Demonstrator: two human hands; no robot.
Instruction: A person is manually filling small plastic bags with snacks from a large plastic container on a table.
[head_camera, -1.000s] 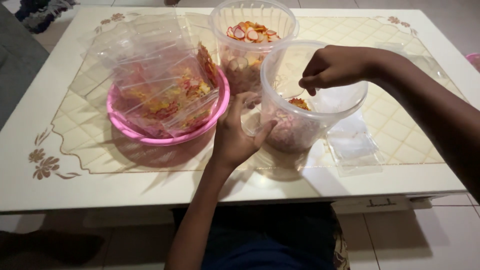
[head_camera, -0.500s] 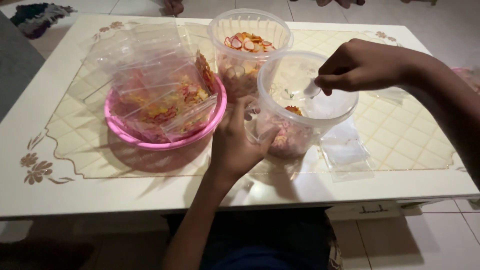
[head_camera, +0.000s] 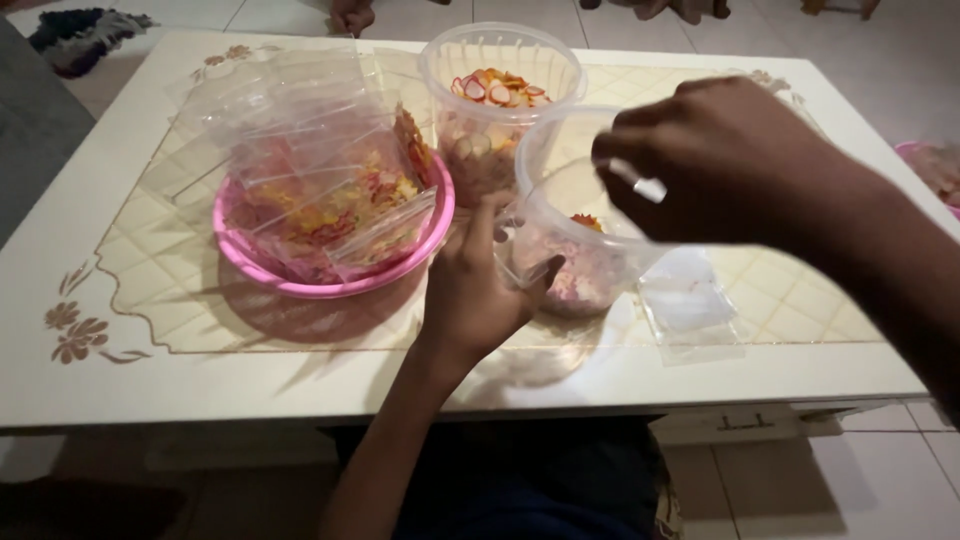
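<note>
Clear tub gripped by left hand; right hand fingers pinch something small and pale above it.

Bare forearms, dark blue garment

Right hand blurred, perhaps pinching

Dim indoor light falls from above; soft shadows pool beneath the pink bowl on the glossy tabletop; right hand motion-blurred.
</note>
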